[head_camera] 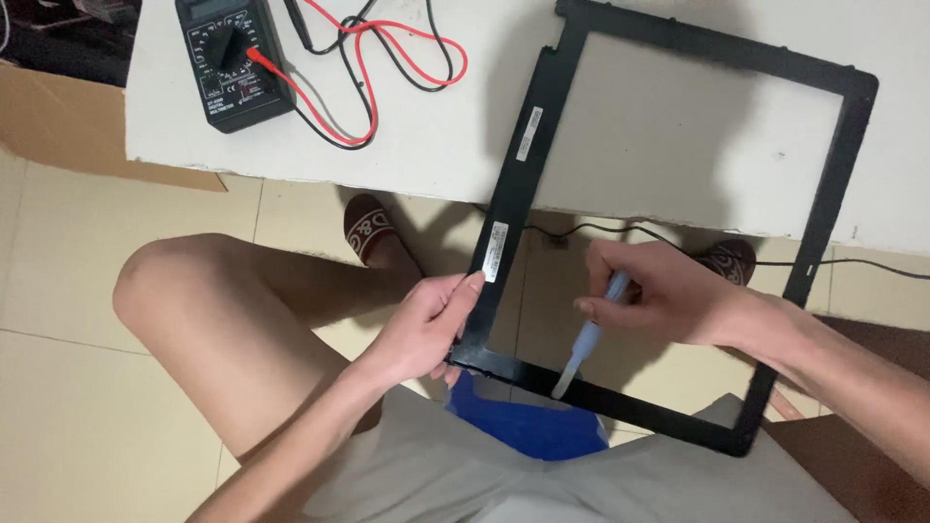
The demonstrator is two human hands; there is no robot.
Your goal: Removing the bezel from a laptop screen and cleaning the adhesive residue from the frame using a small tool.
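**Head view: two hands working on a black screen frame at the desk edge**

Head camera looks straight down on a seated person. A black rectangular frame (pixel 513 218), open in the middle, lies tilted with its far part resting on the white desk (pixel 426 136) and its near part overhanging the person's lap. The left hand (pixel 426 324) is clenched on the frame's near left corner, thumb on top beside a small white label, fingers wrapped under the edge. The right hand (pixel 659 291) reaches through the frame's opening and is closed around a pale blue plastic pry tool (pixel 586 339), held like a pen. The tool slants down and leftward, and its whitish tip touches the inner edge of the frame's near bar.

A blue item (pixel 528 426) lies on the lap just under that near bar, partly hidden by it. On the desk, well apart from the frame toward the far left, sits a black multimeter (pixel 232 63) with red and black test leads (pixel 387 58) looped beside it. A thin black cable (pixel 872 266) runs below the desk edge at right. Two patterned slippers (pixel 368 228) show on the tiled floor (pixel 58 387) beneath.
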